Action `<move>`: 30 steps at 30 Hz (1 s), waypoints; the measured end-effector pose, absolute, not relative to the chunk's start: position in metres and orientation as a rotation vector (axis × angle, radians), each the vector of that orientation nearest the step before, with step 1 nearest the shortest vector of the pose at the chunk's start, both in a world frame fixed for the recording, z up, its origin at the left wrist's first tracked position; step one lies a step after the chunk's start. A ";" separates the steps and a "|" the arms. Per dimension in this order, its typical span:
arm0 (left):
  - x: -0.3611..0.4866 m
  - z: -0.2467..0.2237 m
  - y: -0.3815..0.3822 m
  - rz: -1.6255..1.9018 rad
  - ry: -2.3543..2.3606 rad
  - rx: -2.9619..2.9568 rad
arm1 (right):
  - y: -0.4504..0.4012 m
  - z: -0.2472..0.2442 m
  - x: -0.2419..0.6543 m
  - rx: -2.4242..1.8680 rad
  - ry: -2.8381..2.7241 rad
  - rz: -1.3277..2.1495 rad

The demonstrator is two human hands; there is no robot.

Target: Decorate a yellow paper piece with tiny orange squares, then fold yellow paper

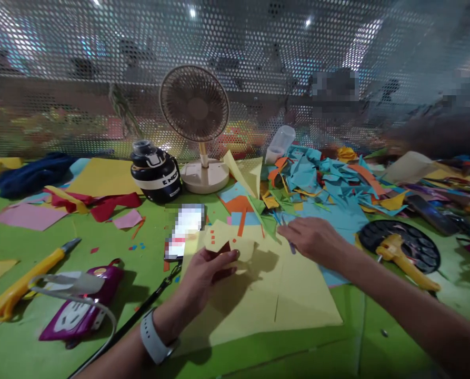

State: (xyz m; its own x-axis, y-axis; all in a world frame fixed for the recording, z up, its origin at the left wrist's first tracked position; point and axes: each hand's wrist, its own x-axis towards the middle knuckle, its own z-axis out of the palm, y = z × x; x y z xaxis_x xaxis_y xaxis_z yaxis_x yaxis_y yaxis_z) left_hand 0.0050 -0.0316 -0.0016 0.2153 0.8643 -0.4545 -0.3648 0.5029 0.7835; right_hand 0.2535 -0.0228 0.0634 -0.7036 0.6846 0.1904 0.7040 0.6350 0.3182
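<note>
My left hand (215, 266) is closed in a pinch above pale yellow sheets (306, 305). A small dark red piece of paper (221, 249) shows at its fingers. To the right, my right hand (311, 239) is closed around a slim blue-grey tool (292, 247). Short ends of that tool stick out around the fingers; its kind cannot be made out. Under this hand lie the yellow sheets and a blue sheet (339, 213). Tiny orange paper squares (213, 237) and an orange strip (242, 223) lie just beyond my left hand.
A fan (195, 105), a black jug (156, 179) and a lit phone (185, 231) stand or lie ahead. Blue paper scraps (306, 168) heap up at right. A yellow glue gun (406, 258) rests by a black round tray (377, 231). A yellow-handled cutter (29, 284) and purple device (85, 305) lie left.
</note>
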 end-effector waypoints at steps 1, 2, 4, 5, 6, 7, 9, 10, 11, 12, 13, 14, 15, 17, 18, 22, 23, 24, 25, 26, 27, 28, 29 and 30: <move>0.005 -0.002 -0.032 0.909 1.039 0.604 | -0.026 0.049 0.258 -1.250 -2.827 -0.520; 0.006 -0.003 -0.033 0.904 1.064 0.613 | -0.029 0.037 0.262 -1.269 -2.836 -0.501; 0.007 -0.004 -0.034 0.913 1.122 0.619 | -0.035 0.021 0.269 -1.309 -2.844 -0.476; 0.007 -0.005 -0.035 0.925 1.144 0.618 | -0.038 0.018 0.273 -1.320 -2.837 -0.475; 0.007 -0.006 -0.035 0.938 1.158 0.617 | -0.041 0.017 0.278 -1.337 -2.823 -0.469; 0.008 -0.006 -0.035 0.950 1.161 0.618 | -0.046 0.018 0.286 -1.359 -2.796 -0.464; 0.008 -0.006 -0.034 0.957 1.156 0.617 | -0.059 0.025 0.308 -1.431 -2.687 -0.461; 0.008 -0.005 -0.033 0.957 1.159 0.611 | -0.067 0.030 0.323 -1.488 -2.601 -0.478; 0.008 -0.004 -0.033 0.953 1.164 0.599 | -0.076 0.035 0.341 -1.558 -2.492 -0.508; 0.008 -0.002 -0.032 0.948 1.173 0.583 | -0.086 0.039 0.360 -1.677 -2.362 -0.564; 0.008 -0.001 -0.032 0.943 1.182 0.566 | -0.096 0.041 0.381 -1.855 -2.233 -0.625; 0.008 0.001 -0.032 0.936 1.191 0.552 | -0.106 0.042 0.402 -2.075 -2.144 -0.626; 0.008 0.002 -0.033 0.927 1.197 0.548 | -0.115 0.041 0.422 -2.246 -2.021 -0.640; 0.007 0.004 -0.034 0.901 1.205 0.561 | -0.128 0.033 0.455 -2.435 -1.994 -0.498; 0.007 0.004 -0.034 0.891 1.208 0.575 | -0.132 0.028 0.466 -2.498 -1.963 -0.436; 0.007 0.001 -0.035 0.876 1.208 0.615 | -0.132 0.008 0.479 -2.509 -1.933 -0.366; 0.007 0.001 -0.034 0.881 1.203 0.621 | -0.129 0.006 0.477 -2.497 -1.946 -0.376; 0.008 0.000 -0.034 0.885 1.194 0.625 | -0.126 0.006 0.473 -2.491 -1.957 -0.378; 0.008 0.000 -0.034 0.895 1.188 0.628 | -0.122 0.007 0.470 -2.496 -1.952 -0.378; 0.008 0.000 -0.034 0.901 1.185 0.627 | -0.119 0.010 0.466 -2.507 -1.936 -0.369; 0.009 0.000 -0.034 0.905 1.185 0.625 | -0.116 0.013 0.462 -2.527 -1.914 -0.349; 0.009 0.001 -0.034 0.910 1.188 0.626 | -0.114 0.018 0.457 -2.551 -1.891 -0.315; 0.009 0.002 -0.034 0.913 1.190 0.632 | -0.112 0.023 0.453 -2.589 -1.845 -0.287; 0.009 0.003 -0.035 0.910 1.192 0.643 | -0.112 0.028 0.449 -2.637 -1.777 -0.267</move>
